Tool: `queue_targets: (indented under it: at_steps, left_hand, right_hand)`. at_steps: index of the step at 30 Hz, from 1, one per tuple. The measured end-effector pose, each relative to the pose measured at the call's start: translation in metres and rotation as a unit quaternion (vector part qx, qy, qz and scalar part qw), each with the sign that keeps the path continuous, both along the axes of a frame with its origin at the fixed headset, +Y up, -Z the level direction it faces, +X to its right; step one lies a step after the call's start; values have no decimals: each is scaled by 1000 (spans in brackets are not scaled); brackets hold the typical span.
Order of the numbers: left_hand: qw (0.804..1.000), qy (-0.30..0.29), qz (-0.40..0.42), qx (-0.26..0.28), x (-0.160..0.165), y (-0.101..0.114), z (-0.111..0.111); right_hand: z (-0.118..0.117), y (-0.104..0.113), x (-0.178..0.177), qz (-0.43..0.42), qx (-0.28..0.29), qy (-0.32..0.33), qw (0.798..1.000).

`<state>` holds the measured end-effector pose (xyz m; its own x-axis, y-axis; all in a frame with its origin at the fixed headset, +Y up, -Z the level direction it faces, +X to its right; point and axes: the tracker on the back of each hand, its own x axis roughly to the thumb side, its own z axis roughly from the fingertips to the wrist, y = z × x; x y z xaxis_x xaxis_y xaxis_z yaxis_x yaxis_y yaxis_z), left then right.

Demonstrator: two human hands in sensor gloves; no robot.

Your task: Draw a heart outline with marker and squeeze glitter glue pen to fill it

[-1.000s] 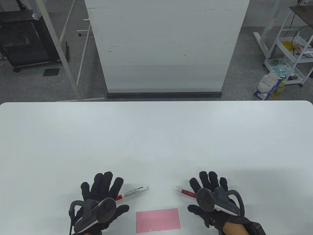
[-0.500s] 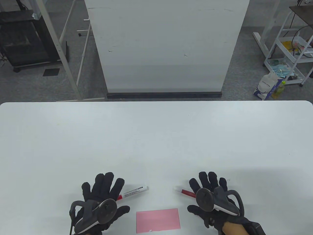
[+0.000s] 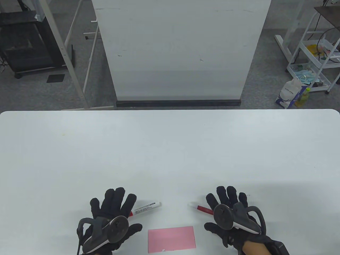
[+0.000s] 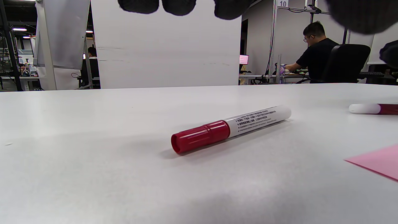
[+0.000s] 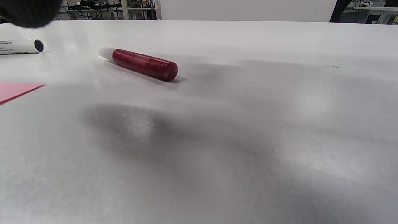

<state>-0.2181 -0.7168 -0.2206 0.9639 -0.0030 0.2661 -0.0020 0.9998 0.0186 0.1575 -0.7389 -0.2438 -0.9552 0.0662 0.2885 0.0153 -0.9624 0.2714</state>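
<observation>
A white marker [image 3: 145, 208] with a red cap [image 4: 200, 139] lies on the white table [image 3: 170, 148], its capped end under my left hand [image 3: 113, 205]. That hand hovers over it with straight, spread fingers and holds nothing. A red glitter glue pen [image 3: 199, 208] with a white tip [image 5: 144, 64] lies just left of my right hand [image 3: 225, 202], whose fingers are also straight and spread above the table. A pink paper card [image 3: 171, 239] lies flat between the hands at the near edge.
A white panel [image 3: 180, 50] stands beyond the table's far edge. A wire cart [image 3: 316, 61] with bags sits on the floor at the right. A person [image 4: 314, 51] sits at a desk far behind.
My left hand has crept slightly right and forward over the marker. The right hand, both pens and the card have stayed put.
</observation>
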Motion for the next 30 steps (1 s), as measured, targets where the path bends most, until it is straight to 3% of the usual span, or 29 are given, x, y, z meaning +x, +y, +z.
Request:
queue_targets:
  at_steps: [14, 24, 30]
  left_hand:
    - [997, 51, -36, -37, -2, -21, -15]
    - [995, 83, -48, -18, 3, -35, -28]
    - [994, 88, -48, -46, 5, -39, -33]
  right_hand:
    - [0, -2, -3, -3, -5, 6, 1000]
    - [0, -2, -3, -2, -6, 8, 1000]
    - [0, -2, -2, -2, -5, 9, 1000]
